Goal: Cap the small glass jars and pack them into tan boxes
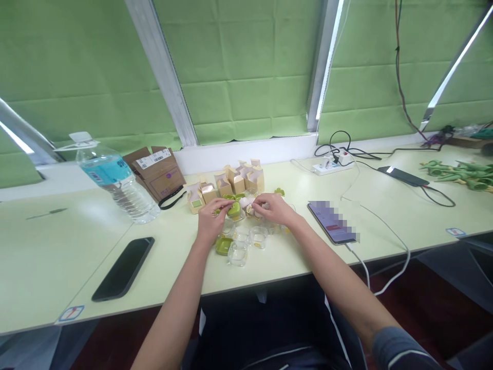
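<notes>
One nearly closed left grip on a green piece

left hand touches a green container, right hand a small pale item.

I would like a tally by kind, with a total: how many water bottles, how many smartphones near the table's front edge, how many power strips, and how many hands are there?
Water bottle: 1
Smartphones, left and right: 2
Power strip: 1
Hands, left and right: 2
Total: 6
</notes>
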The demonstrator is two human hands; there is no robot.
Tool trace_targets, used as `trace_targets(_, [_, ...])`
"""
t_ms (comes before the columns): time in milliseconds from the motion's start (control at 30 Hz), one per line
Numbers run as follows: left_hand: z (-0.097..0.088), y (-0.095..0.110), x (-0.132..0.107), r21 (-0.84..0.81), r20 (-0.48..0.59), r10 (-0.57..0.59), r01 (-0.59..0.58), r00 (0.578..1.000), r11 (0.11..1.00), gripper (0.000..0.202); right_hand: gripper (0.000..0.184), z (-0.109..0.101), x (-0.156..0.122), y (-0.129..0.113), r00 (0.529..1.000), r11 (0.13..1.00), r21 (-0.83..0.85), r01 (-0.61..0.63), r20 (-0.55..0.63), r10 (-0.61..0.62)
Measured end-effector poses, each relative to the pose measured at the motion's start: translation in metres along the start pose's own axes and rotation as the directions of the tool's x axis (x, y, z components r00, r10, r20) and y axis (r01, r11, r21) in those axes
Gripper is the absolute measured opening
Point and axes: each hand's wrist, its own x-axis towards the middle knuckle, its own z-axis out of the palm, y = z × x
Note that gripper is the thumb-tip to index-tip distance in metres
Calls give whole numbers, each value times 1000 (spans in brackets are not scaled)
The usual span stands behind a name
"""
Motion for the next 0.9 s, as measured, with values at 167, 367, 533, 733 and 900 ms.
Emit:
trace_targets(167, [0,1,0,-11,22,-7,7,1000,1000,16,21,-1,1,0,1000,999,-35,-24,17,24])
trace_targets(367, [6,4,-1,7,26,43,-43,999,999,16,18,-3,2,0,997,990,-113,-79,7,81])
trace_targets(533, [9,2,-2,34,62,70,-72,996,997,16,17,-3,2,2,993,985,-128,-117,1,118])
trace_targets(733, [11,2,-5,17,119,63,-65,991,998,16,18,0,2,5,997,983,-166,-78,13,81])
trace_targets(900, [12,4,-5,-35,172,62,-57,983,998,16,23,6,3,8,999,971,-240,-10,34,18])
